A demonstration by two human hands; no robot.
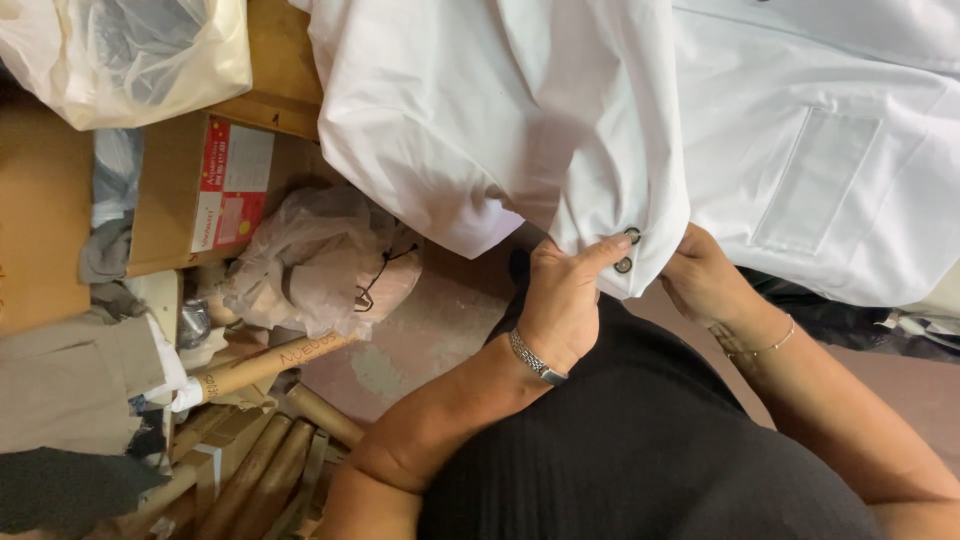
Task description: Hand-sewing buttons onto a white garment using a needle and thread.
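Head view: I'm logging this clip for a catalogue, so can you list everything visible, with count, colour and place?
shirt: one, white, spread across the top, chest pocket at right
buttons: two, dark, on the cuff between the hands
plastic bag: one, clear and cream, top left
cardboard box: one, brown with a red and white label, left
crumpled bag: one, pinkish translucent, centre left
cardboard tubes: several, brown, lower left
folded fabric: grey-beige and dark pieces, far left
left hand: silver watch at the wrist, pinching the cuff
right hand: thin bracelet at the wrist, fingers tucked behind the cuff
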